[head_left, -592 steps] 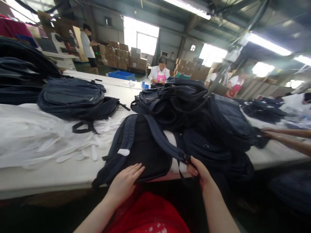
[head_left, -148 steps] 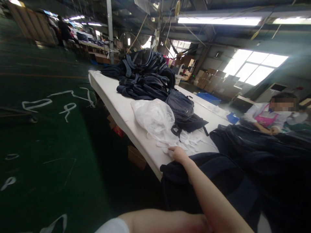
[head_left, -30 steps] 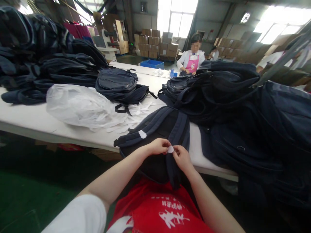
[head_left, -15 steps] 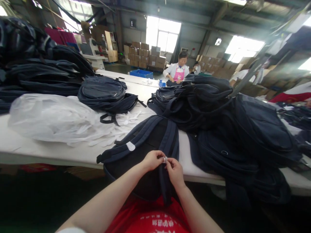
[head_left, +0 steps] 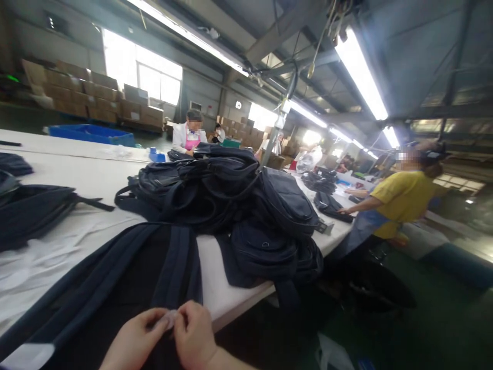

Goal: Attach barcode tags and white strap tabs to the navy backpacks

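At the lower left of the frame, a white round-ended tag is borne by one padded navy shoulder strap of the navy-and-black fabric backpack, which is laid straps-up on the white tabletop; should the backpack be dragged, the tag could be rubbed askew, as its fastening cannot be made out. At the bottom centre, by the second padded navy strap, a small thin white strip is pinched between the closed fingertips of the left hand and those of the right hand; it could be torn or dropped if pulled unevenly, since little of it is held. Around the middle, the heap of navy fabric backpacks could be dragged down if its part hanging over the edge were snagged. Counted from the left: loose flat white strips, too blurred to be numbered; one tag; one backpack beneath the hands; two straps; two hands; one pinched strip; at least three backpacks heaped; at far right, one worker in a yellow shirt.
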A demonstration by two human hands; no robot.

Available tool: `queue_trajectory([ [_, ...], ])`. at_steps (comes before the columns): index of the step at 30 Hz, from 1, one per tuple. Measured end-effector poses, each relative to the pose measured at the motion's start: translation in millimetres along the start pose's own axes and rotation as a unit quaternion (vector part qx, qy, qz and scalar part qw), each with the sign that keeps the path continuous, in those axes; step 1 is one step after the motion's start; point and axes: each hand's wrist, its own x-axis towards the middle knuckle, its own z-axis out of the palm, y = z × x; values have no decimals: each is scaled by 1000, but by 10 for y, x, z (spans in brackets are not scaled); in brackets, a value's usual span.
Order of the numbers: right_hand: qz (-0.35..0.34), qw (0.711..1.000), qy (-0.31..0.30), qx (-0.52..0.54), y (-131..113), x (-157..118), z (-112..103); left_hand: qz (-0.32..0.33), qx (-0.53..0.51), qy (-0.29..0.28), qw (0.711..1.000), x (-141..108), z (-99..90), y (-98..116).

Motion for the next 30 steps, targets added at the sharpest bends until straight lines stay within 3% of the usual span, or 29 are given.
queue_trajectory([
  [8, 7, 999, 25, 40, -11, 9, 162, -29, -118, -68, 990, 87, -64, -155],
  [12, -2, 998, -5, 63, -48, 68, 128, -58, -143, -112, 982, 98, -60, -195],
  [15, -11, 997, -3, 78, -56, 94, 59, -63, -132, -109, 983, 69, -70, -112],
  [21, -150, 989, -21, 5, -86, 13, -122, -57, -124, -104, 985, -31, -119, 91],
  [30, -136, 973, -87, -167, -273, 6, -219, -37, -120, -105, 986, -40, -112, -20],
])
